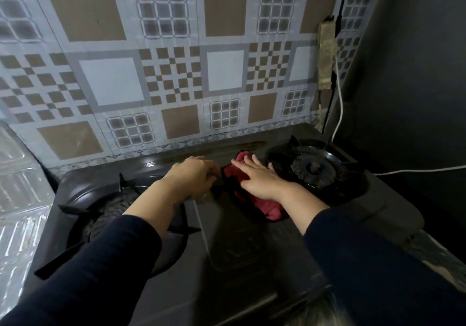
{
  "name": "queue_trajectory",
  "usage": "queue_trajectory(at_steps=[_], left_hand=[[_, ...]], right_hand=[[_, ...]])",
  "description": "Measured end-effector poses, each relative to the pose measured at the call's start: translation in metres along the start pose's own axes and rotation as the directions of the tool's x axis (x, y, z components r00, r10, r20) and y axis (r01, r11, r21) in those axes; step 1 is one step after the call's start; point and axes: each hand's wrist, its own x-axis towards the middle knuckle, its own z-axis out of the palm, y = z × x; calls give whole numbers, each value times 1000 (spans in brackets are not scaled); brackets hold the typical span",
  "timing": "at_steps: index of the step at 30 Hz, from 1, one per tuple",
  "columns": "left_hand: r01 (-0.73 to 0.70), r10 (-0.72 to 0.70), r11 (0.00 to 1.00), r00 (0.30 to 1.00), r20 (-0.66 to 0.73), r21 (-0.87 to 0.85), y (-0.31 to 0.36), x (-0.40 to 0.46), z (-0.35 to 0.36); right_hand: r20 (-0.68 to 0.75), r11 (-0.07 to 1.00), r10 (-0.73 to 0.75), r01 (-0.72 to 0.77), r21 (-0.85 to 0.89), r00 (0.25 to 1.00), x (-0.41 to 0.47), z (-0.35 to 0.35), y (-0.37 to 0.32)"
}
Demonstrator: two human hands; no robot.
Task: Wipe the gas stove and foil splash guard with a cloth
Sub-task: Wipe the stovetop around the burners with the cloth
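The splash guard (161,55), a tile-patterned sheet, fills the upper two thirds of the frame; a second, shinier foil panel (17,187) stands at the left edge. Neither is being touched, so by my reading the guard is still to do; whether any of it is already clean I cannot tell.

The stove (227,237) takes the lower middle of the frame, dark, with one burner (312,169) at centre right and another at lower left, partly under the left sleeve. A smeared streak (227,149) shows along its back edge, which suggests wiping there is unfinished.

The cloth (267,204), red, lies on the stove top between the burners, just left of the right-hand one. The right hand (259,177) lies flat on it, fingers spread, pressing rather than gripping. The left hand (191,177), just beside the cloth, is curled over something small and dark; what its grip pinches I cannot tell.

The work looks to be mid-stove, early to middling overall.
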Motion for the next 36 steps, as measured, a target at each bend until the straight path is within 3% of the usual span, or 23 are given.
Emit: queue_trajectory(at_steps=[2,6,12,16,19,25,36], left_hand=[[6,-6,1000,1000,13,29,0,0,-4],[12,-14,999,999,48,43,-1,1,-7],[35,-35,999,999,36,-4,-8,13,-19],[34,-34,999,999,13,-13,-15,28,-23],[29,-29,999,999,30,-16,-21,39,-23],[12,-11,999,1000,15,-42,-37,58,-20],[-12,12,999,1000,11,-51,-51,88,-21]], right_hand=[[-15,980,-92,87,-180,996,-7,5,13],[-89,943,-167,133,-305,982,-5,22,17],[-126,947,-170,126,-296,977,25,19,2],[-134,970,25,-57,-236,991,60,11,-7],[-182,947,211,-247,-204,960,86,4,-8],[-303,788,569,-612,-67,765,134,-14,-3],[-283,570,799,-819,71,531,174,-63,67]])
